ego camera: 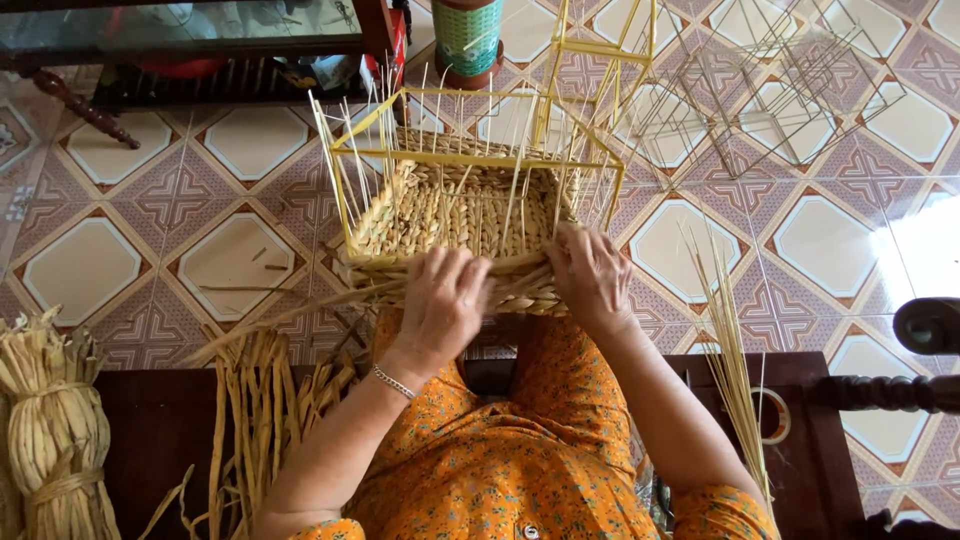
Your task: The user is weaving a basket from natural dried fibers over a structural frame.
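Note:
A half-woven basket (455,215) with a yellow wire frame rests on my knees, its floor and near wall made of braided straw, thin pale stakes sticking up around it. My left hand (442,305) presses on the near wall with fingers curled over braided strands. My right hand (590,275) grips the woven wall at the basket's near right corner. A loose braided strand (290,315) trails off to the left from under my left hand.
Bundles of dried straw (50,420) and loose strands (260,400) lie at the left. Thin stakes (730,350) lean at the right. Bare wire frames (760,90) stand on the tiled floor beyond, beside a green-and-white cylinder (466,35). A dark wooden bench (820,440) is beneath me.

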